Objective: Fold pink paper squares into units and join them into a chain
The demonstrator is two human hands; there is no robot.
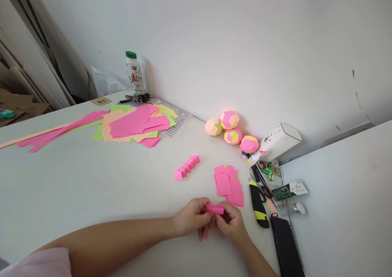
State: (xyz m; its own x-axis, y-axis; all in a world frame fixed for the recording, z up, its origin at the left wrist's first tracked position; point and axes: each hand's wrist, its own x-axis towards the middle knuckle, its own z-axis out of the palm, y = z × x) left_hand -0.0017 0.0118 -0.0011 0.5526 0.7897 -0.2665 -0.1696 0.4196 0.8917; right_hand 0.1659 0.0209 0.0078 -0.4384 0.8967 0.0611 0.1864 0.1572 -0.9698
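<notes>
A small folded strip of pink paper (215, 209) is held between my two hands, above the near part of the table. My left hand (193, 218) pinches its left end, and my right hand (232, 222) grips the right end with thumb and fingers. Just beyond my hands lies a loose stack of pink paper pieces (223, 184), with a bit of green at its far edge. Farther left stands a row of folded pink paper units (186, 167), nested against one another.
Faceted paper balls (229, 120) rest by the wall. A heap of coloured paper (134, 124), keys (139, 98) and a white bottle (134, 74) are at the back left. To the right lie a black-and-yellow cutter (259, 203), a black case (287, 246) and a green tube (283, 192).
</notes>
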